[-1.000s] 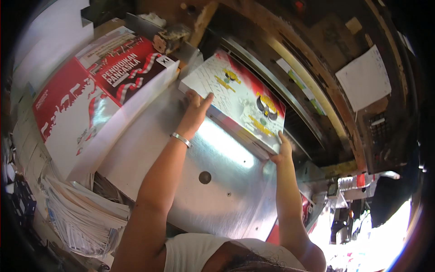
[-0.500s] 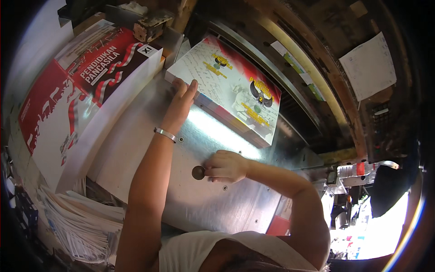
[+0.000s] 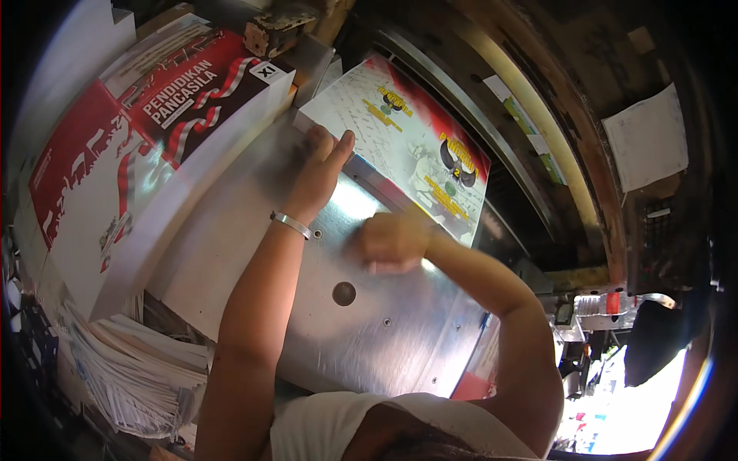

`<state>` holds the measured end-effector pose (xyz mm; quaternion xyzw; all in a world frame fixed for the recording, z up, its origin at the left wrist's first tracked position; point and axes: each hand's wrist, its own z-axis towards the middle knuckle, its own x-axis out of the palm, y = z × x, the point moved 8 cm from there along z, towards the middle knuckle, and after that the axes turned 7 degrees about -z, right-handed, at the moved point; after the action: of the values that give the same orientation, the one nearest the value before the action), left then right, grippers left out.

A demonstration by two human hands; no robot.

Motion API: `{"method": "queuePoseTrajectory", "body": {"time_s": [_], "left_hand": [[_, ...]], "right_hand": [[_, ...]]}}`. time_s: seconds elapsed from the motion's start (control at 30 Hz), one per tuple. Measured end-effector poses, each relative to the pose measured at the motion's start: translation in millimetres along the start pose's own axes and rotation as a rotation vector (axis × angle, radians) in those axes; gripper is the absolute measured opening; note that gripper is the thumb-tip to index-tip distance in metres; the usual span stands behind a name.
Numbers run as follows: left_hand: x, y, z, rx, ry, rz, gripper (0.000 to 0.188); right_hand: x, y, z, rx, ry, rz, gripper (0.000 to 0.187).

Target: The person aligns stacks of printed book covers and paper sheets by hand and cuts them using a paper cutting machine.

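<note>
A stack of printed sheets or books [image 3: 419, 146] with a white and red cover lies on the metal table [image 3: 254, 207], against the machine's back. My left hand [image 3: 319, 173] presses on the near left edge of this stack, its fingers resting against the side and the thumb side up. My right hand [image 3: 392, 242] is curled like a fist just short of the stack's near right edge, blurred by motion. Nothing shows in it, and I cannot tell whether it touches the stack. A round dark hole [image 3: 344, 293] sits in the tabletop below it.
On the left stands a tall stack of red and white book covers [image 3: 177, 100]. Below it are loose paper strips [image 3: 138, 376]. A yellowish metal bar [image 3: 530, 100] crosses behind the stack. A white sheet [image 3: 646, 138] hangs at the right, and a plastic bottle [image 3: 596, 305] lies farther down.
My right hand has moved up and away from the round hole toward the stack, closing into a fist. My left hand stays at the stack's edge. The whole view has shifted slightly.
</note>
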<state>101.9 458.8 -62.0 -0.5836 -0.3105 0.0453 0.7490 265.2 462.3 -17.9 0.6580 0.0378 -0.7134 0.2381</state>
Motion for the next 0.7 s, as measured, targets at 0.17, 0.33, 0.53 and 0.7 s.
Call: {"method": "queuePoseTrajectory", "body": {"time_s": [0.17,0.33,0.53,0.7], "left_hand": [[5,-2,-11,-0.115,0.102,-0.061,0.103],[15,-11,-11,-0.065,0.068,-0.099,0.109],[21,-16,-16,-0.038,-0.008,-0.129,0.113],[7,1,-10,-0.072,0.037,-0.116,0.106]], "right_hand": [[-12,2,16,0.086,-0.008,-0.007,0.047],[-1,39,-28,0.387,-0.266,-0.076,0.047],[-28,65,-190,1.012,-0.765,-0.549,0.059],[-2,12,-278,1.508,-0.810,-0.310,0.061]]}}
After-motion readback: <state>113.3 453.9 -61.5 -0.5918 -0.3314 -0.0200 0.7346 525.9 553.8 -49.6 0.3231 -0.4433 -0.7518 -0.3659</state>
